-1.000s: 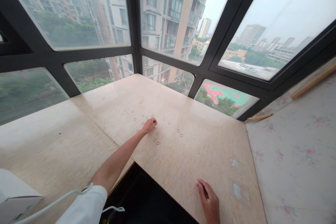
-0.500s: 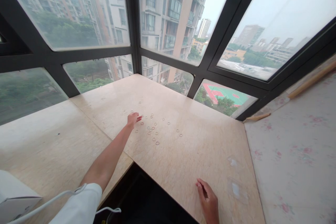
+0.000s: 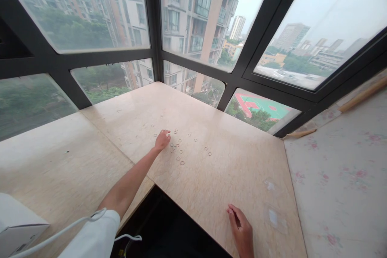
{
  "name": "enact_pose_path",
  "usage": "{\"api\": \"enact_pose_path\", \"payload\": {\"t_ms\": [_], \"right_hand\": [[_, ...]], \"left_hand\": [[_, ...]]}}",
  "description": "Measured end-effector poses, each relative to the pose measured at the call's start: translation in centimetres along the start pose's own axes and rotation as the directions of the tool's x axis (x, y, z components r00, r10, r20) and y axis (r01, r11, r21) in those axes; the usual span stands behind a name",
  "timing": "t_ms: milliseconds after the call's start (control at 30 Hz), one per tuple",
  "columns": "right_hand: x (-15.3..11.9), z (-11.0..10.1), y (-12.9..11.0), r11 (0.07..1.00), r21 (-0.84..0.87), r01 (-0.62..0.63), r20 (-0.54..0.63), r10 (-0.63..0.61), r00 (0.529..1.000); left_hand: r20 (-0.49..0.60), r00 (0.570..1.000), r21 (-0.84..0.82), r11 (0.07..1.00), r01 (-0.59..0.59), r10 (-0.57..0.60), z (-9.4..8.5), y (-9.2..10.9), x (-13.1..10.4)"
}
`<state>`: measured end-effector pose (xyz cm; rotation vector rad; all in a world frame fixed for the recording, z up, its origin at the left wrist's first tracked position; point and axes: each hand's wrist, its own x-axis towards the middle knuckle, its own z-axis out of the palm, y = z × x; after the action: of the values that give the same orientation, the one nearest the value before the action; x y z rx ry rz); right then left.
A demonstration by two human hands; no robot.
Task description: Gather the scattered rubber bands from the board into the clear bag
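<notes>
Several thin rings (image 3: 182,163) lie scattered on the pale tabletop, some dark-edged; a few overlap. What they are made of is too small to tell. My left hand (image 3: 162,140) reaches out low over the far left part of the scatter, its fingers partly stretched and apart, beside a ring (image 3: 155,135) on its left. It covers some of the table there. Near the front edge, my right hand (image 3: 241,225) rests with its fingers curled and the thumb closed against them. Whatever is between those fingertips, if anything, is hidden.
Two clear plastic packets (image 3: 273,217) with white labels lie right of my right hand, by the flowered wall (image 3: 329,193). A white box (image 3: 21,221) stands at the lower left near a white cable (image 3: 60,234). Dark-framed windows border the table; a dark gap (image 3: 163,225) opens in front.
My left hand has moved a little to the right among the rings, uncovering a ring on its left. My right hand stays closed in nearly the same place. The view has shifted slightly.
</notes>
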<state>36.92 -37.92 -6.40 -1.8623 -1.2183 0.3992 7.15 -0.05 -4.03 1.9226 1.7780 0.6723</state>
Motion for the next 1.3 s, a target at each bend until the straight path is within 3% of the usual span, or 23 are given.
{"api": "enact_pose_path", "payload": {"t_ms": [367, 567, 700, 867, 1067, 1200, 1300], "right_hand": [[-0.1, 0.0, -0.1, 1.000, 0.007, -0.008, 0.015, 0.008, 1.000], [-0.1, 0.0, -0.1, 1.000, 0.005, -0.018, 0.016, 0.018, 1.000], [-0.1, -0.1, -0.2, 1.000, 0.000, -0.019, 0.017, 0.019, 1.000], [-0.2, 0.0, 0.2, 1.000, 0.002, -0.002, 0.012, 0.002, 1.000], [-0.1, 0.0, 0.3, 1.000, -0.017, 0.024, 0.015, -0.024, 1.000], [-0.1, 0.0, 0.2, 1.000, -0.013, 0.029, 0.024, -0.028, 0.999], [-0.1, -0.1, 0.0, 0.999, -0.009, 0.033, 0.015, -0.032, 0.999]], "left_hand": [[0.156, 0.985, 0.233, 0.966, -0.111, 0.076, 1.6, 2.8, 2.2], [0.126, 0.984, 0.185, 0.971, -0.151, 0.129, 1.9, 3.0, 2.1], [0.042, 0.992, 0.082, 0.989, -0.125, 0.121, 1.6, 2.6, 1.9], [-0.150, 0.989, -0.112, 0.994, -0.009, -0.008, 0.4, 1.3, 0.6], [-0.280, 0.923, -0.368, 0.917, 0.152, -0.265, -3.0, -2.0, -1.9], [-0.276, 0.885, -0.581, 0.799, 0.156, -0.374, -5.4, -3.7, -3.0], [-0.185, 0.896, -0.642, 0.740, 0.201, -0.404, -6.0, -4.2, -4.0]]}}
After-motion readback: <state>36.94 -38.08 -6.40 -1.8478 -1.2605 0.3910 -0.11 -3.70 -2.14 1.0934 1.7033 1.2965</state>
